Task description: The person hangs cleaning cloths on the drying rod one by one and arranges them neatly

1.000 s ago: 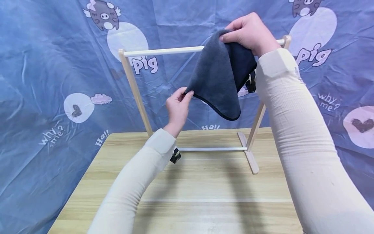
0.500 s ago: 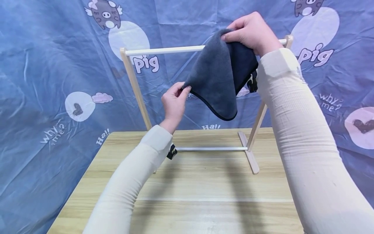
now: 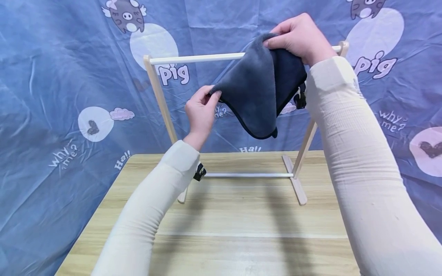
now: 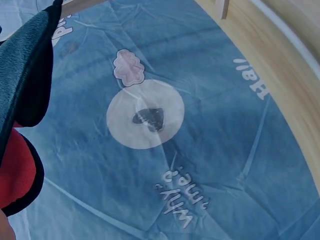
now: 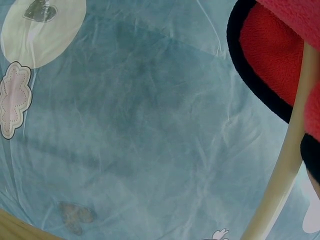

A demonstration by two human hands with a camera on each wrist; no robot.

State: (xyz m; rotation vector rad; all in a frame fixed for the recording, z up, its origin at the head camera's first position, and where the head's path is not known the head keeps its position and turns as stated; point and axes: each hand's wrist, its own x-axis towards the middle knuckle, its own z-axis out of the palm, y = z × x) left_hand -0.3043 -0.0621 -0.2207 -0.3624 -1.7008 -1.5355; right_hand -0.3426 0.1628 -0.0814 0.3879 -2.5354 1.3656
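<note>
A grey plush cloth [image 3: 248, 88] with black edging hangs between my two hands. My left hand [image 3: 202, 113] pinches its left corner between thumb and fingers. Higher up, my right hand [image 3: 302, 38] grips the upper edge, and a darker fold drops beneath it. In the head view the cloth overlaps the white top bar [image 3: 197, 58] of a wooden rack. Red plush shows on the cloth's other face [image 4: 20, 170] in the left wrist view. In the right wrist view, the bar [image 5: 282, 175] crosses in front of the red cloth [image 5: 270, 55].
The rack's wooden side posts [image 3: 160, 97] and its flat foot [image 3: 295, 184] stand on a light wooden table [image 3: 255, 214]. A white lower rod [image 3: 248, 175] joins the posts. Blue printed fabric [image 3: 214, 23] hangs behind and at the sides.
My left hand has moved up and to the left, drawing the cloth's corner outward and spreading it wider. The right hand has stayed nearly in place, still holding the upper edge.
</note>
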